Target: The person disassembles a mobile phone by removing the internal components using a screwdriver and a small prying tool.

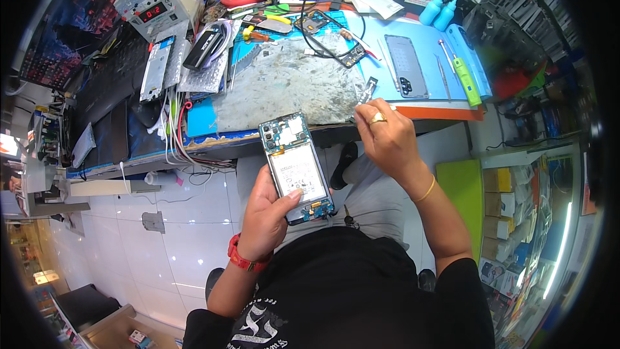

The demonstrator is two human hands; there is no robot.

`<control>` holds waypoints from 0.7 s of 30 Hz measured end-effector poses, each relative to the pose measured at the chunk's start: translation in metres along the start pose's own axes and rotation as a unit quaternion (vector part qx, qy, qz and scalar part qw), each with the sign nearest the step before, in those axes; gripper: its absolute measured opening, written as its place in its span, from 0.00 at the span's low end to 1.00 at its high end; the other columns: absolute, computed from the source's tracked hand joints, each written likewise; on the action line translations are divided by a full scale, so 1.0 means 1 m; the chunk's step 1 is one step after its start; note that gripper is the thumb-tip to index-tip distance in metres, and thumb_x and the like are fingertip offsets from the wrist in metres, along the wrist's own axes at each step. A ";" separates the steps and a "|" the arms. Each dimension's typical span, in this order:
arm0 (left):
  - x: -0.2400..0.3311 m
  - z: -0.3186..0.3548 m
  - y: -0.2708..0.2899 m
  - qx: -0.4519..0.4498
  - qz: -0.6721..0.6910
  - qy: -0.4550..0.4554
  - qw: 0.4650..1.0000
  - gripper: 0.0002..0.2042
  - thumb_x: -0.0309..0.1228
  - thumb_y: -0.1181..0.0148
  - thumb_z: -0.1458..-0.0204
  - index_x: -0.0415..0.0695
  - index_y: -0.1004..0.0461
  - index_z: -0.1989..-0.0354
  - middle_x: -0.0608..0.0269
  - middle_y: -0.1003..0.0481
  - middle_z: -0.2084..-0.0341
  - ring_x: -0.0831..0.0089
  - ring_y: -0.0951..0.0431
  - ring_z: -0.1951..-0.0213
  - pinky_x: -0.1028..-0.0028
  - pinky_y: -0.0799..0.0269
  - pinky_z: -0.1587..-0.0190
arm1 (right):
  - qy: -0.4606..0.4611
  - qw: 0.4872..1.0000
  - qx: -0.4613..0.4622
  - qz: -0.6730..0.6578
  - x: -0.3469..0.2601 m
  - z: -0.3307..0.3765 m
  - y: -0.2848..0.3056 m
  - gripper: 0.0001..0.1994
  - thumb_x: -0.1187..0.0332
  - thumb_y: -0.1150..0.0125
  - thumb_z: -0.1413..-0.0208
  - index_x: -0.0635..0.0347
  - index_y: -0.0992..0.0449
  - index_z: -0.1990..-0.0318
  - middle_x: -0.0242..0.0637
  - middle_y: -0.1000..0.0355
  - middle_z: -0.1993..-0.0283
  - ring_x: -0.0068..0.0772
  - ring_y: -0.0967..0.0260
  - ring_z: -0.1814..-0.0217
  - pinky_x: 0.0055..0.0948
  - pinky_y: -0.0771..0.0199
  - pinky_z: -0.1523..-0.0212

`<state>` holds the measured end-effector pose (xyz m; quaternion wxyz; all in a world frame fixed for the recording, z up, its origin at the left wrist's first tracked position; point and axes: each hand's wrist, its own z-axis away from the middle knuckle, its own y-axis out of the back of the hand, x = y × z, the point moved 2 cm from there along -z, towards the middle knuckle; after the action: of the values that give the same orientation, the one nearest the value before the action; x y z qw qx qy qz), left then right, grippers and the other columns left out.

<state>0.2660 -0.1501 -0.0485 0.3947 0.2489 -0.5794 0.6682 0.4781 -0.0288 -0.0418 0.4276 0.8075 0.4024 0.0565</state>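
My left hand (265, 203) is wrapped round an opened smartphone (294, 171), its thumb lying on the white battery. The back is off, so the blue circuit board shows at the top and a smaller board at the bottom. My right hand (387, 136) is raised at the bench's front edge, to the right of the phone and apart from it. Its fingers are pinched together, and whatever is between them is too small or hidden to make out. Just beyond those fingers, a small silver-and-black part (368, 89) lies at the mat's right edge.
A stained grey work mat (290, 81) covers the bench's middle. On blue sheeting at right lie a grey phone back cover (407, 64), tweezers (442, 77) and a green electric screwdriver (466, 82). Two blue bottles (438, 11) stand behind. A power supply (155, 6) and cables (173, 126) are at left.
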 end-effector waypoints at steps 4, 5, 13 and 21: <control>-0.003 0.001 0.005 0.018 -0.008 -0.012 1.000 0.30 0.19 0.48 0.44 0.34 0.49 0.32 0.43 0.28 0.44 0.46 0.20 0.46 0.53 0.23 0.42 | -0.039 0.998 0.044 -0.035 0.001 -0.001 0.001 0.05 0.76 0.34 0.45 0.63 0.22 0.62 0.41 0.26 0.66 0.43 0.25 0.70 0.35 0.25 0.69; -0.004 0.002 0.007 0.023 -0.017 -0.017 0.999 0.31 0.19 0.47 0.44 0.35 0.49 0.31 0.43 0.28 0.44 0.46 0.20 0.46 0.53 0.23 0.42 | -0.049 0.997 0.048 -0.045 -0.001 -0.001 0.003 0.05 0.76 0.34 0.45 0.64 0.22 0.62 0.42 0.26 0.66 0.43 0.25 0.69 0.35 0.25 0.69; 0.007 -0.007 0.006 0.010 -0.062 -0.026 0.998 0.39 0.15 0.33 0.54 0.38 0.48 0.34 0.49 0.30 0.45 0.51 0.22 0.44 0.58 0.21 0.44 | -0.142 0.987 0.061 -0.044 0.033 0.013 0.028 0.05 0.75 0.35 0.44 0.66 0.22 0.62 0.43 0.25 0.64 0.46 0.24 0.66 0.37 0.25 0.66; 0.003 -0.010 0.005 0.003 -0.058 -0.041 0.997 0.40 0.13 0.34 0.55 0.39 0.49 0.34 0.49 0.30 0.44 0.52 0.22 0.43 0.58 0.23 0.41 | -0.215 0.973 0.080 -0.024 0.051 0.031 0.054 0.05 0.76 0.37 0.41 0.67 0.22 0.59 0.43 0.24 0.62 0.39 0.22 0.62 0.33 0.23 0.58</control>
<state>0.2612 -0.1397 -0.0510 0.4084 0.3103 -0.5774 0.6353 0.5584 -0.0297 -0.0350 0.4392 0.8225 0.3237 -0.1608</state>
